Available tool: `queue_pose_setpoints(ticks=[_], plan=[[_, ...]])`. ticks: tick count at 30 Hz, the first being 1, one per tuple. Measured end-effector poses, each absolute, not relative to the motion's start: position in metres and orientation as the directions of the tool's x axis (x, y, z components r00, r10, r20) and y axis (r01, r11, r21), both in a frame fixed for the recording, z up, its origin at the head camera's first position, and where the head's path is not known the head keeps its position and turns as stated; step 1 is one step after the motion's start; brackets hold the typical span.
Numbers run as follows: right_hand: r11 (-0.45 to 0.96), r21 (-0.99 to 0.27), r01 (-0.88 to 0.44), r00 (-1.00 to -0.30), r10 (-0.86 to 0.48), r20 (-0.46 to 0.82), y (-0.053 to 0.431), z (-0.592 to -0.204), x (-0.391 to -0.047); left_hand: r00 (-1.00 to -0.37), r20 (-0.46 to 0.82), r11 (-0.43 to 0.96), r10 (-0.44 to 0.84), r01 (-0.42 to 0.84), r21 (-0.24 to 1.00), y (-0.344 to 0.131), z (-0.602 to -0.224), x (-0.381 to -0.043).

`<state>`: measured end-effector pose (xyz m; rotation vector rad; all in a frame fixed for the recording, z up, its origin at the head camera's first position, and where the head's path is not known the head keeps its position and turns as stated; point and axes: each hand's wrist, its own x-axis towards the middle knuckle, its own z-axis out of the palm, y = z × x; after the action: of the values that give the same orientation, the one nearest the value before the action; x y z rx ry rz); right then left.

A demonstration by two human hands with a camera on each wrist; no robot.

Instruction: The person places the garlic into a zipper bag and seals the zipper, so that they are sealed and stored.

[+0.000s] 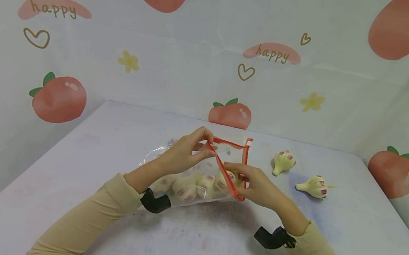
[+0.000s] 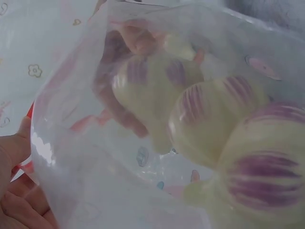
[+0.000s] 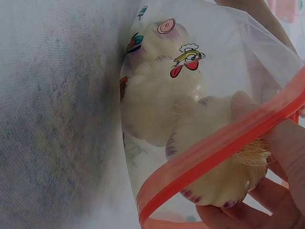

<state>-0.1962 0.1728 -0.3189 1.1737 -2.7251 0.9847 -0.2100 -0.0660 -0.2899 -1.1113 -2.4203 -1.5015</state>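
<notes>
A clear plastic zip bag [image 1: 198, 168] with a red-edged mouth lies on its side, opening to the right. Inside are several garlic bulbs [image 1: 184, 189], cream with purple patches. My left hand [image 1: 187, 151] pinches the upper edge of the mouth between thumb and fingers, and the mouth gapes. My right hand [image 1: 259, 187] reaches into the mouth and grips a garlic bulb [image 3: 228, 186], its fingers partly hidden behind the red rim. Through the plastic, the left wrist view shows this bulb [image 2: 143, 86] close to the others.
Right of the bag, two more garlic bulbs lie apart on the white table [image 1: 206, 251]: one farther back [image 1: 284, 162], one nearer the right side [image 1: 314, 187]. A printed cloth [image 1: 182, 62] hangs behind the table. Black wrist mounts [image 1: 155, 201] sit at both cuffs.
</notes>
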Motion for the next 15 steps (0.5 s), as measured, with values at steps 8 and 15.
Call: queue_pose_setpoints(ticks=[8,15], plan=[[0.537,-0.547,-0.642,-0.727,-0.654,0.211,0.1715,-0.3191,-0.1972,-0.719,0.457,0.246,0.524,0.641,0.727,-0.0659,-0.2912,-0.2113],[0.542,-0.518,-0.662,-0.710,-0.675,0.200,0.1740,-0.3212,-0.1983,-0.743,0.439,0.273,0.504,0.620,0.735,-0.0673,-0.2886,-0.2111]])
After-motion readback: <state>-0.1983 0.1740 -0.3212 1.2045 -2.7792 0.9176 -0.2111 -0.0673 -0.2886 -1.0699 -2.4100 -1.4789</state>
